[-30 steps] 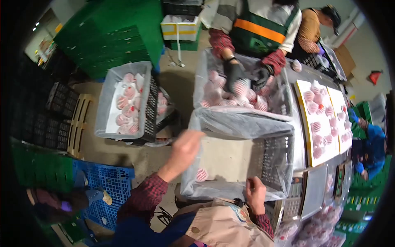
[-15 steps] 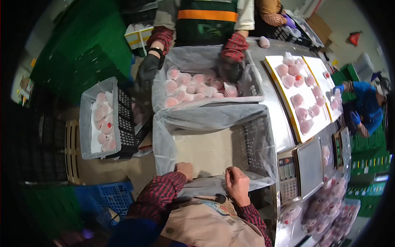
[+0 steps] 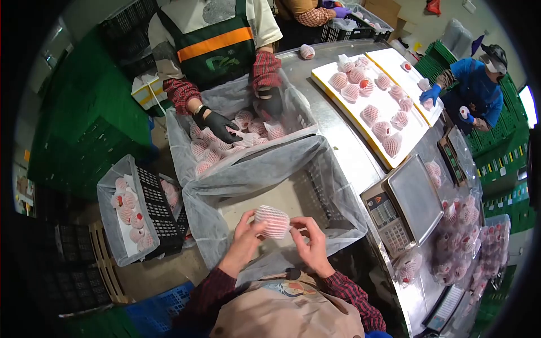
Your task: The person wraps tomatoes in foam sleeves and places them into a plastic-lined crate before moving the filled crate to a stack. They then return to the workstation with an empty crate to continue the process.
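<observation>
My left hand point(image 3: 243, 243) grips a fruit in a pink-and-white foam net point(image 3: 273, 221) by its left side. On the fruit's right, my right hand point(image 3: 311, 243) pinches the edge of the net between its fingers. Both hands are over a crate lined with clear plastic point(image 3: 201, 209), whose visible bottom is flat and beige. Touching its far side is another lined crate point(image 3: 180, 147) with several netted fruits point(image 3: 208, 158). A co-worker's black-gloved hands point(image 3: 221, 127) reach into that far crate.
A scale point(image 3: 414, 197) stands on the metal table point(image 3: 349, 169) at right, near white trays point(image 3: 352, 115) of netted fruits. Bagged fruits point(image 3: 456, 248) lie beyond it. Another lined crate point(image 3: 121, 248) is at left. A person in blue point(image 3: 479, 84) works at far right.
My hands have risen from the near crate's edge and now hold a netted fruit. The co-worker's gloved hand has moved into the far crate. The view has shifted and turned.
</observation>
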Available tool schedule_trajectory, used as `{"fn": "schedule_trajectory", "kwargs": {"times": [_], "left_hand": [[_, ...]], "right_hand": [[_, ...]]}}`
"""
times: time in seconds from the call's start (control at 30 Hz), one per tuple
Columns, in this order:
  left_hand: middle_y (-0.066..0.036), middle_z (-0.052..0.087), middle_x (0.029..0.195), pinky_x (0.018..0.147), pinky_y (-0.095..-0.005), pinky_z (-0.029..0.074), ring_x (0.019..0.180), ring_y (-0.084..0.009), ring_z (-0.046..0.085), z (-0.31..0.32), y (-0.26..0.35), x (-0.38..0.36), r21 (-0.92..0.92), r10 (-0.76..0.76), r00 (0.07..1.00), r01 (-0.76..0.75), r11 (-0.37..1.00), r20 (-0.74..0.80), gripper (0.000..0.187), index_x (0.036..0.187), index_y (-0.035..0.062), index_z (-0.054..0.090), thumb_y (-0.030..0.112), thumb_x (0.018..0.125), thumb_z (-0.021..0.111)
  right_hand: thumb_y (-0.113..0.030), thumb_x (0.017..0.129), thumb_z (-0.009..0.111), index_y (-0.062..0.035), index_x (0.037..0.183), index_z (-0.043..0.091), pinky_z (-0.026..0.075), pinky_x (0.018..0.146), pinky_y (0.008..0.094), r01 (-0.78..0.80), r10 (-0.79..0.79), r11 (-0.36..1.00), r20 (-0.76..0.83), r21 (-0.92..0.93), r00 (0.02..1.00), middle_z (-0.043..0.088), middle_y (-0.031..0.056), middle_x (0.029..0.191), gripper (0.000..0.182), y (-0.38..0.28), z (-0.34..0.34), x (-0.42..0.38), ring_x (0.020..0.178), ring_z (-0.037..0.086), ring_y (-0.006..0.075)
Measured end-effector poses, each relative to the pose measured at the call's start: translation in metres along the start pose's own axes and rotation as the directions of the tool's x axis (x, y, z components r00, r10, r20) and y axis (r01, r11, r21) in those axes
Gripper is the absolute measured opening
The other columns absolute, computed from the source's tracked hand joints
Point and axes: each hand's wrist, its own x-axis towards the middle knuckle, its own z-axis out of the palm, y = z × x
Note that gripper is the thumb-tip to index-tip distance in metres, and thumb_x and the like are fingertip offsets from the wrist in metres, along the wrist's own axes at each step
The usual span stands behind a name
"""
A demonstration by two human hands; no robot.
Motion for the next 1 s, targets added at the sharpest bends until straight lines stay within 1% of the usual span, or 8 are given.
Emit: {"fn": "schedule_trajectory", "kwargs": {"times": [0.13, 0.3, 0.53, 0.67, 0.7, 0.77, 0.93, 1.0], "left_hand": [[-0.01, 0.06, 0.133, 0.107, -0.043, 0.048, 0.123, -0.0233, 0.06, -0.006, 0.017, -0.012, -0.319, -0.048, 0.986, 0.099, 0.943, 0.162, 0.053, 0.137, 0.0069, 0.051, 0.044, 0.099, 0.059], [-0.008, 0.061, 0.133, 0.105, -0.0413, 0.049, 0.121, -0.0216, 0.06, 0.002, 0.018, -0.024, -0.321, -0.113, 0.949, 0.21, 0.924, 0.293, 0.055, 0.138, 0.0074, 0.051, 0.049, 0.102, 0.053], [-0.009, 0.055, 0.14, 0.107, -0.0433, 0.048, 0.128, -0.0225, 0.055, 0.014, 0.012, -0.026, -0.197, -0.085, 0.953, 0.146, 0.969, 0.289, 0.053, 0.144, 0.0073, 0.046, 0.047, 0.109, 0.041], [-0.011, 0.055, 0.137, 0.106, -0.04, 0.049, 0.128, -0.022, 0.055, 0.024, 0.011, -0.033, -0.131, 0.064, 0.992, -0.05, 0.99, 0.105, 0.048, 0.142, 0.0042, 0.044, 0.039, 0.11, 0.045], [-0.011, 0.055, 0.137, 0.106, -0.04, 0.049, 0.128, -0.022, 0.055, 0.027, 0.01, -0.035, -0.134, 0.066, 0.992, -0.052, 0.99, 0.104, 0.048, 0.142, 0.0042, 0.044, 0.039, 0.11, 0.045], [-0.012, 0.057, 0.132, 0.106, -0.0365, 0.049, 0.126, -0.0202, 0.056, 0.031, 0.009, -0.04, 0.186, 0.229, 0.962, -0.254, 0.949, 0.147, 0.049, 0.14, -0.0004, 0.046, 0.026, 0.103, 0.062], [-0.013, 0.059, 0.13, 0.104, -0.0334, 0.05, 0.121, -0.0186, 0.059, 0.028, 0.022, -0.043, 0.045, 0.086, 0.989, -0.092, 0.995, 0.121, 0.053, 0.139, -0.0014, 0.047, 0.016, 0.095, 0.071], [-0.013, 0.06, 0.129, 0.103, -0.0329, 0.05, 0.119, -0.0183, 0.06, 0.026, 0.032, -0.047, 0.003, 0.012, 0.988, -0.012, 1.0, 0.155, 0.054, 0.139, -0.0018, 0.047, 0.016, 0.094, 0.071]], "right_hand": [[-0.009, 0.089, 0.074, -0.0016, 0.124, 0.061, 0.054, 0.084, 0.0302, 0.212, -0.214, 0.977, 0.058, 0.032, 0.975, 0.059, 0.0129, 0.123, 0.039, -0.034, 0.008, -0.002, 0.11, 0.062, 0.0214], [-0.012, 0.084, 0.079, -0.0023, 0.124, 0.063, 0.052, 0.083, 0.0354, 0.424, -0.418, 0.902, 0.091, -0.077, 0.904, 0.058, 0.0151, 0.122, 0.045, -0.073, 0.013, 0.005, 0.106, 0.06, 0.0257], [-0.004, 0.087, 0.072, 0.0014, 0.09, 0.067, 0.049, 0.069, 0.0328, 0.49, -0.538, 0.815, -0.09, -0.309, 0.838, 0.065, 0.0105, 0.085, 0.008, -0.073, 0.018, 0.009, 0.079, 0.064, 0.0241], [-0.004, 0.091, 0.07, 0.0022, 0.091, 0.066, 0.051, 0.066, 0.0323, 0.251, -0.262, 0.963, -0.139, -0.095, 0.955, 0.065, 0.0123, 0.08, 0.007, -0.067, 0.022, 0.004, 0.07, 0.065, 0.0227], [-0.007, 0.096, 0.067, 0.0021, 0.091, 0.064, 0.049, 0.067, 0.0282, 0.216, -0.22, 0.975, -0.109, -0.042, 0.969, 0.064, 0.0068, 0.081, 0.011, -0.067, 0.024, 0.003, 0.073, 0.061, 0.0148], [-0.011, 0.101, 0.063, 0.002, 0.092, 0.063, 0.046, 0.067, 0.024, 0.177, -0.176, 0.984, -0.075, 0.011, 0.982, 0.062, 0.0013, 0.081, 0.016, -0.067, 0.025, 0.002, 0.076, 0.058, 0.0068], [-0.02, 0.106, 0.059, -0.0032, 0.092, 0.062, 0.037, 0.065, 0.0208, -0.091, 0.099, 0.878, 0.009, 0.47, 0.995, 0.056, -0.0069, 0.084, 0.022, -0.068, 0.024, 0.007, 0.076, 0.045, 0.0013], [-0.022, 0.105, 0.06, -0.004, 0.089, 0.062, 0.035, 0.062, 0.0212, -0.093, 0.107, 0.877, -0.002, 0.471, 0.994, 0.056, -0.0075, 0.082, 0.024, -0.068, 0.023, 0.011, 0.074, 0.044, 0.0003]]}}
